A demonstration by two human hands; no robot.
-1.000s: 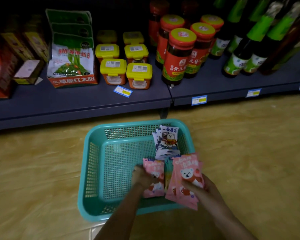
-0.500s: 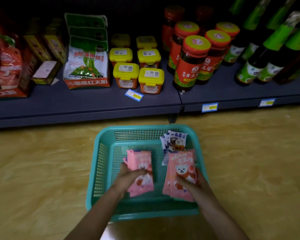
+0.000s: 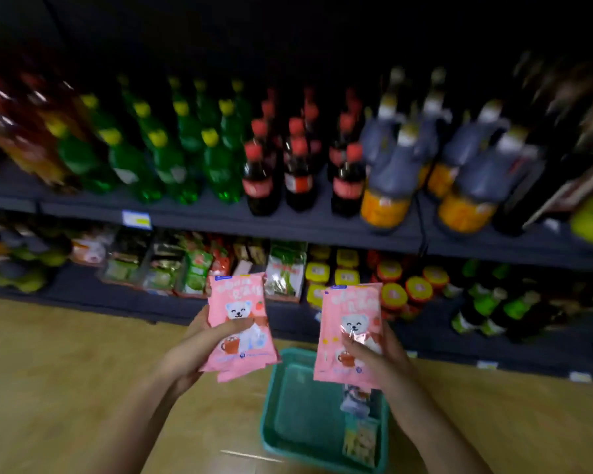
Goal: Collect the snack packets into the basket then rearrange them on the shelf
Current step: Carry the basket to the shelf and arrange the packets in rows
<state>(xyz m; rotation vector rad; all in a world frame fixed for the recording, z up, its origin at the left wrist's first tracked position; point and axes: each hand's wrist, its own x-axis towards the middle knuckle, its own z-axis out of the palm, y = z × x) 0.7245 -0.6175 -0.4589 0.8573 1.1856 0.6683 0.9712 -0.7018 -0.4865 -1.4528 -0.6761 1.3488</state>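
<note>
Both hands raised from basket [image 3: 271, 405] | left hand [image 3: 199, 343], right hand [image 3: 374, 354] gripping pink packets [image 3: 238, 323]

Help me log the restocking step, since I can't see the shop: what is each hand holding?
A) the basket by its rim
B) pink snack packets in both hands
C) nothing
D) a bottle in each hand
B: the left hand and right hand each grip pink packets, raised above the green basket.

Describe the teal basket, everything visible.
The teal basket is rectangular plastic, its walls too blurred for detail, sitting flat on the tan floor below the raised hands. Its right side holds a few leftover packets: one pale bluish, one yellowish. Its upper right part is hidden behind the right hand's pink packet. Nothing grips it.
</note>
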